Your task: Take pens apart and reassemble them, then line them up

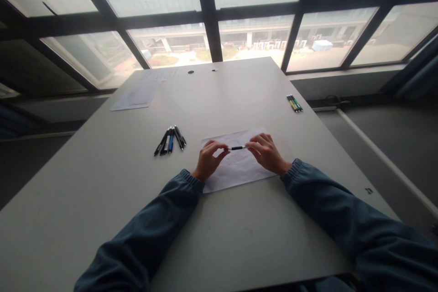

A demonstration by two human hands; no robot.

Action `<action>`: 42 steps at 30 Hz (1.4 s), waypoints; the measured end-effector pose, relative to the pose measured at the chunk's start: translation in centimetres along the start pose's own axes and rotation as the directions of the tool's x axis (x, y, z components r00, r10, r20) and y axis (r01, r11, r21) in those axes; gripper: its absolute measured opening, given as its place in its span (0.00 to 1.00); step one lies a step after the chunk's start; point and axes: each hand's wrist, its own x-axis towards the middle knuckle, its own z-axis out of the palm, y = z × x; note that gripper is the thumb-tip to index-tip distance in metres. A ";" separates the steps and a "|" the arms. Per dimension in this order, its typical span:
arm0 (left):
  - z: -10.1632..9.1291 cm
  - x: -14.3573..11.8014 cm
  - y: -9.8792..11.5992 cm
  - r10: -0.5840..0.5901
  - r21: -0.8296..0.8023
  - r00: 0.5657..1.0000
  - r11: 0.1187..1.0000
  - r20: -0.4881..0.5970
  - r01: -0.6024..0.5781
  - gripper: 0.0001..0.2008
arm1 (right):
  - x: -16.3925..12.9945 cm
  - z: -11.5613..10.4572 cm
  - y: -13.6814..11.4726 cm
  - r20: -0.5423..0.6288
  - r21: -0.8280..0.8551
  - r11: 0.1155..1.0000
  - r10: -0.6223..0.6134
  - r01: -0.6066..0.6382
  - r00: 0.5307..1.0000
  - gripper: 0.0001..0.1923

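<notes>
Held level between both hands is a pen (237, 148) with a black grip section and a lighter barrel. My left hand (209, 159) pinches its left end, where a dark tip shows at the fingers. The right end sits between the thumb and fingers of my right hand (267, 151). Beneath the hands lies a white sheet of paper (236, 174) with faint marks on it. To the left, several pens (169, 140), mostly black and one blue, rest in a loose fan on the table.
A row of green, yellow and dark pens (294, 103) lies near the right edge of the white table (219, 105). Papers (137, 93) lie at the far left. Two round holes are near the back edge, and a small dark object (368, 190) sits by the right edge.
</notes>
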 end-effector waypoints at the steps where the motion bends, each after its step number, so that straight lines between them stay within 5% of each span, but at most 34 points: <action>1: 0.0 0.0 0.0 0.003 -0.002 1.000 1.000 0.002 -0.003 0.06 | 0.0 0.0 0.0 0.001 -0.001 1.000 0.000 0.000 1.000 0.08; 42: -0.1 0.0 0.4 -0.003 -0.057 1.000 0.998 0.029 0.005 0.09 | 0.0 -0.2 -0.3 0.041 0.028 0.996 -0.085 0.083 0.996 0.08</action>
